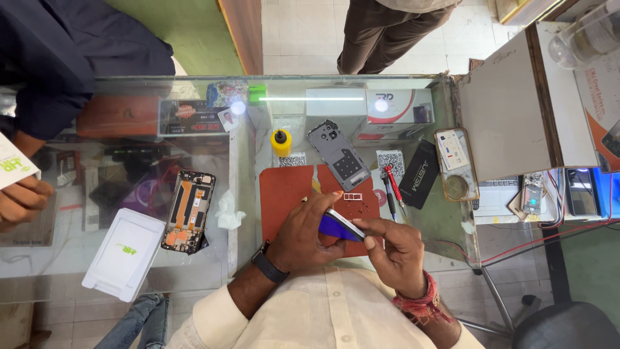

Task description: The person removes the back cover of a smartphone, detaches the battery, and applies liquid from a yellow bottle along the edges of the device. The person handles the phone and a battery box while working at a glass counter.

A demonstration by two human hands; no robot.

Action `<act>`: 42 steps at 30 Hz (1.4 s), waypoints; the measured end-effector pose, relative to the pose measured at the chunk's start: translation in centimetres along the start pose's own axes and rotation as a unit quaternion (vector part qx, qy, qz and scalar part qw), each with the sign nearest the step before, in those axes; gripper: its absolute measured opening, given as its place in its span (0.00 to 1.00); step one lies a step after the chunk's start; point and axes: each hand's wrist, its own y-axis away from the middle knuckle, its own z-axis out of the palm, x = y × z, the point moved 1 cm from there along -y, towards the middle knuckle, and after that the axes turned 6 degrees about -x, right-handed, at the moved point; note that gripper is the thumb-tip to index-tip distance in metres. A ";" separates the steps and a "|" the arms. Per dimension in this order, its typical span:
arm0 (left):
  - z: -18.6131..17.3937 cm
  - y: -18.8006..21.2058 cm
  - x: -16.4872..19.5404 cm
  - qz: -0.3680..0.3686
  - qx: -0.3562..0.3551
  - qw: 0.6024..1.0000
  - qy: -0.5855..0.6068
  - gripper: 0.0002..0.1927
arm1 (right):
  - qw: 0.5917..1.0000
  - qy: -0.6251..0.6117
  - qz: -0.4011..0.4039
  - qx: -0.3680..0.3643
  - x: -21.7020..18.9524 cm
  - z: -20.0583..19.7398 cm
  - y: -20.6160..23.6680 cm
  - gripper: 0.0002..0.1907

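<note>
1. The left hand [303, 236] is curling around a blue phone [340, 226], its fingers wrapping over the top edge and the thumb pressing underneath, so it is gripping the phone firmly.
2. The right hand [394, 252] is closing narrowly on the phone's right end, with the thumb and forefinger pinching its edge.
3. The phone is hovering tilted just above the near edge of a red mat [284, 194], which is lying on the glass bench [245, 213].
4. A small metal card tray [352, 196] is resting on the mat just beyond the left fingers, apart from them.
5. A grey phone back cover [338, 154] is lying past the mat, with a yellow bottle [281, 142] to its left and a red-handled screwdriver [394, 184] to its right.
6. An opened phone body [188, 211] with orange ribbon cables is sitting well to the left, beside a white box lid [124, 253].
7. Another person's hand [22, 200] is reaching in at the left edge, cut off by the frame; what it is holding is hard to make out.
8. Most of the blue phone is being hidden by the two hands, so its front and back cannot be told apart.
</note>
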 end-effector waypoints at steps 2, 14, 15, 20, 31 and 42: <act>-0.3 -0.1 0.3 0.026 0.005 0.999 -0.038 0.45 | 0.999 0.037 -0.011 -0.011 -1.0 -0.2 -0.5 0.13; -2.7 -0.4 0.5 0.096 -0.064 0.981 -0.157 0.42 | 0.986 0.143 -0.029 -0.082 -3.4 -0.3 -2.5 0.14; -2.9 -0.4 0.5 0.096 -0.072 0.981 -0.152 0.42 | 0.986 0.141 -0.035 -0.083 -3.3 -0.3 -2.4 0.14; -2.9 -0.2 0.1 0.101 -0.100 0.976 -0.165 0.43 | 0.987 0.145 0.018 -0.071 -1.7 0.4 -1.5 0.11; 0.4 0.4 -1.9 -0.172 0.121 0.906 0.367 0.44 | 0.996 -0.050 0.059 -0.053 -1.1 0.2 -2.3 0.17; 3.0 3.1 -4.9 -0.184 0.224 0.809 0.511 0.42 | 0.988 0.146 0.047 -0.022 0.3 4.8 -2.3 0.10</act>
